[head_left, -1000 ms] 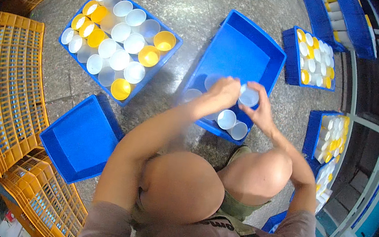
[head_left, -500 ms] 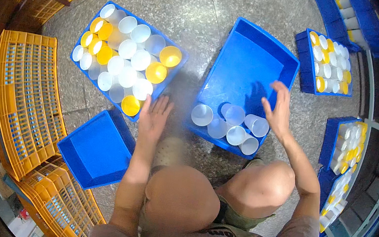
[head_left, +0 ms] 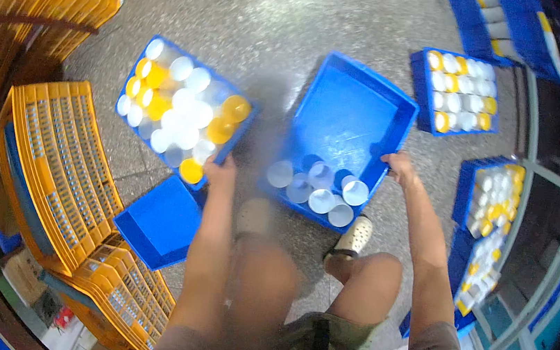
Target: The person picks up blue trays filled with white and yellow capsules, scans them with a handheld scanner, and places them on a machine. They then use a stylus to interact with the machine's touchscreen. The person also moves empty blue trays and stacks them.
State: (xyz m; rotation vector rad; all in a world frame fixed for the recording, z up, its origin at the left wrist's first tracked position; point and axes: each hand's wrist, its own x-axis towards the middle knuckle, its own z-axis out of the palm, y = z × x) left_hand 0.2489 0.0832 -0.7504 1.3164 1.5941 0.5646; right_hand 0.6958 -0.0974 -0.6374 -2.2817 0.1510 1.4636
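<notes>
My left hand (head_left: 222, 171) is closed over the near right corner of a blue crate (head_left: 250, 121) packed with white and yellow cups (head_left: 185, 97). With fingers curled over its right rim, my right hand (head_left: 398, 167) grips a second blue crate (head_left: 348, 106). Several translucent white cups (head_left: 321, 201) stand or lean together at that crate's near end, and the rest of its bottom is bare. The fingertips of both hands are partly hidden by the rims.
A smaller blue bin (head_left: 161, 220) sits just left of my left forearm. Yellow slatted crates (head_left: 61, 162) are stacked along the left side. More blue crates of cups (head_left: 454, 91) line the right side, near a metal frame (head_left: 549, 176). My shoe (head_left: 355, 235) is close to the second crate.
Both hands have gone from spread fingers to gripping the crates, the left at the full one's corner, the right on the other's rim. The view has shifted, and my knees have drawn back.
</notes>
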